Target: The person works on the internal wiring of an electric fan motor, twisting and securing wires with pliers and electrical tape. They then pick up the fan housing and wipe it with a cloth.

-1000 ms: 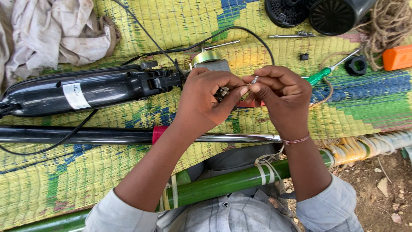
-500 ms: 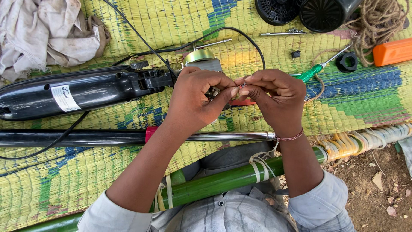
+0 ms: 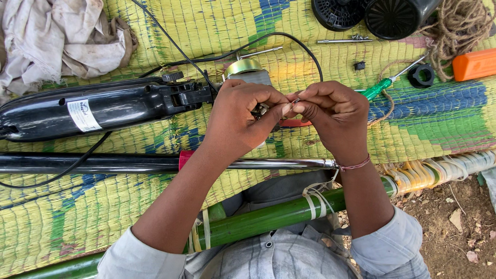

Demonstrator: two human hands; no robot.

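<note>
My left hand (image 3: 240, 118) and my right hand (image 3: 333, 114) meet fingertip to fingertip over a woven yellow mat. Between the pinched fingers is a small thin metal piece (image 3: 295, 101), too small to name; both hands grip around it. Just behind my left hand sits a small motor part with a round brass-coloured cap (image 3: 247, 70), joined by black wires to a long black housing (image 3: 98, 107) that lies to the left. A thread band circles my right wrist.
A dark metal pole with a red collar (image 3: 155, 163) lies across the mat below my hands. A green bamboo pole (image 3: 268, 219) crosses my lap. A green-handled screwdriver (image 3: 385, 85), black fan parts (image 3: 361, 13), rope, an orange block (image 3: 474, 64) and a dirty cloth (image 3: 57, 39) lie around.
My hands have stayed together at the same spot, the fingers shifting slightly around the small piece. The view has drifted a little.
</note>
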